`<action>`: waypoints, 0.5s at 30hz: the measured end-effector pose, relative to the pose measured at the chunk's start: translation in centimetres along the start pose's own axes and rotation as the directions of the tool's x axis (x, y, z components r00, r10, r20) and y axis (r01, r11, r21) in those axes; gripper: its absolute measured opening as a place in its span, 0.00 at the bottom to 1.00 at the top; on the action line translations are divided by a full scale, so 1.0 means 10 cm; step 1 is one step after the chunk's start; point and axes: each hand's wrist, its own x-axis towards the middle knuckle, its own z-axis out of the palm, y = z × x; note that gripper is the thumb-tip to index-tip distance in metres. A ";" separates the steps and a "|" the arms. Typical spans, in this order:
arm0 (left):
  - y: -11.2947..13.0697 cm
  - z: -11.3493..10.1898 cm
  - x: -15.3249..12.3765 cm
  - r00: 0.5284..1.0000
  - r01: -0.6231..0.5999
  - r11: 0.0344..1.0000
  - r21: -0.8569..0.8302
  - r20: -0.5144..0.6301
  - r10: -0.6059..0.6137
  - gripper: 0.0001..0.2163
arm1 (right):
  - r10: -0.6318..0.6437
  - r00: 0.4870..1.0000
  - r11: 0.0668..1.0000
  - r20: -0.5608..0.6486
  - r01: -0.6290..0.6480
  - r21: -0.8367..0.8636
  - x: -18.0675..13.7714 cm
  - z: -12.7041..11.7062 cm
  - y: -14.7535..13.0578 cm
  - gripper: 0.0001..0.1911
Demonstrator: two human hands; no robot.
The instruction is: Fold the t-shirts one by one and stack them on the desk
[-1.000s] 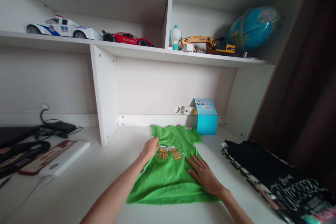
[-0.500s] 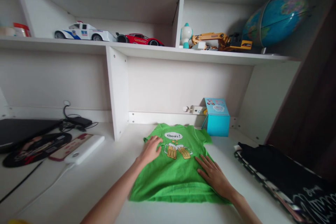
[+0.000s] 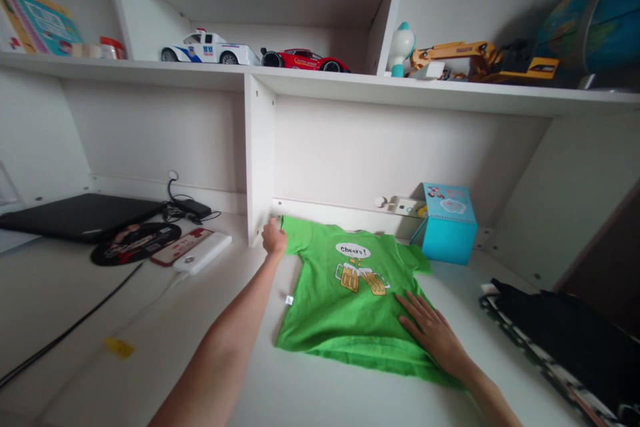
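A green T-shirt [image 3: 330,307] with a "Cheers!" bubble and two beer mugs printed on it lies face up on the white desk [image 3: 200,320]. My left hand [image 3: 275,239] is closed on the end of its left-side sleeve, which is stretched outward. My right hand [image 3: 434,332] lies flat on the lower right part of the shirt, fingers spread. A small white tag sticks out at the shirt's left side seam.
A blue desk calendar [image 3: 450,237] stands behind the shirt's right sleeve, near a power socket [image 3: 407,206]. Dark folded clothes [image 3: 565,333] lie at right. A black laptop [image 3: 85,215], a round black disc [image 3: 135,243] and a white power strip [image 3: 207,252] with cables are at left. Toys line the shelf [image 3: 320,85].
My left hand has gone from the shirt's chest to the left sleeve and gripped it, pulling it out straight. My right hand stays on the shirt. The view has turned left.
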 end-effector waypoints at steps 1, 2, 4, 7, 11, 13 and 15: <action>0.00 -0.03 -0.03 1.000 -0.004 1.000 -0.007 -0.024 0.004 0.20 | 0.000 1.000 1.000 0.002 0.000 -0.001 0.00 0.00 0.00 0.29; 0.01 -0.03 -0.10 0.999 -0.035 0.999 -0.017 -0.035 0.034 0.21 | -0.001 1.000 1.000 0.001 0.001 -0.002 0.00 0.01 0.01 0.29; 0.05 0.04 -0.30 0.984 -0.176 0.983 -0.049 -0.002 0.176 0.20 | -0.006 1.000 1.000 -0.005 0.006 -0.002 0.01 0.01 0.00 0.29; 0.09 0.23 -0.61 0.839 -0.464 0.873 -0.151 0.241 0.488 0.20 | -0.016 1.000 1.000 0.002 0.016 0.007 0.01 -0.02 0.00 0.29; -0.01 0.38 -0.76 0.696 -0.534 0.826 -0.180 0.462 0.550 0.28 | -0.054 0.998 0.998 0.040 0.053 0.038 -0.03 -0.11 0.01 0.33; -0.08 0.36 -0.75 0.697 -0.527 0.836 -0.154 0.484 0.529 0.31 | -0.045 0.995 0.998 0.088 0.041 0.048 -0.07 -0.15 0.03 0.33; -0.13 0.33 -0.74 0.697 -0.528 0.837 -0.142 0.491 0.523 0.33 | -0.012 0.991 0.999 0.137 0.005 0.051 -0.15 -0.17 0.04 0.32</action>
